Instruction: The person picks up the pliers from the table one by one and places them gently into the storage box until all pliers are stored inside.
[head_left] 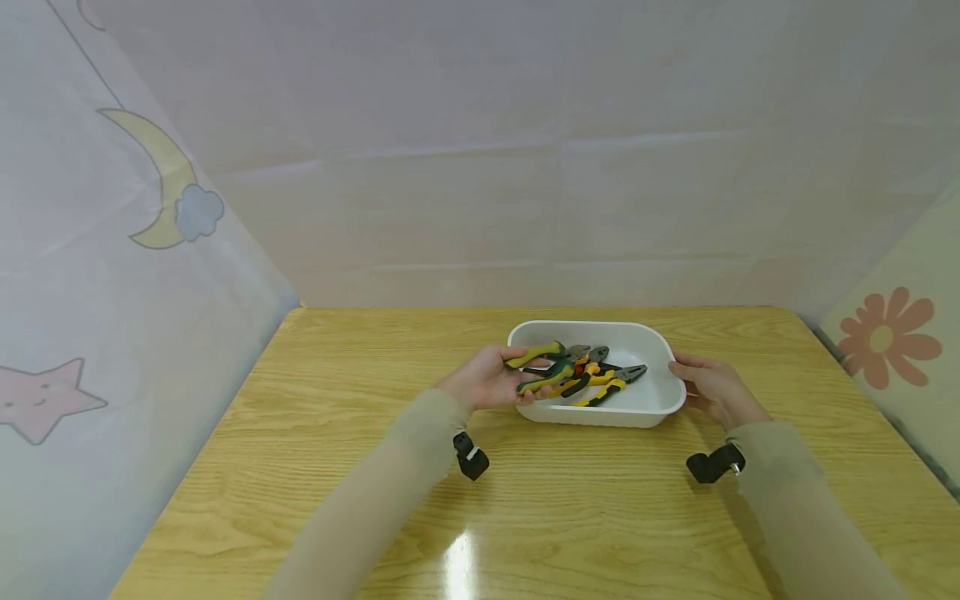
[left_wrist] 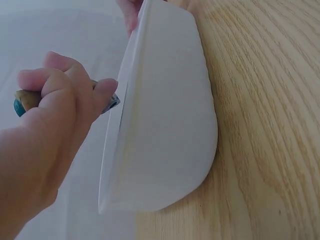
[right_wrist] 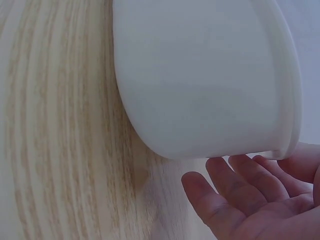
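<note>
A white plastic basin point(head_left: 654, 392) stands on the wooden table, with several pliers lying in it. My left hand point(head_left: 491, 379) is at the basin's left end and grips pliers with green-and-yellow handles point(head_left: 534, 357) over the rim. Their metal head points right, above the other tools. In the left wrist view the fingers of the left hand point(left_wrist: 65, 105) curl round the handles and largely hide them. At the opposite end, my right hand point(head_left: 712, 387) holds the basin's rim, thumb at the lip and fingers against the outer wall point(right_wrist: 200, 85).
Inside the basin, pliers with yellow-and-black handles point(head_left: 609, 390) lie beside others with orange and dark grips, partly overlapped. The wooden table point(head_left: 585, 508) meets a pale cloth backdrop point(head_left: 480, 208) at its far edge. More printed cloth hangs at both sides.
</note>
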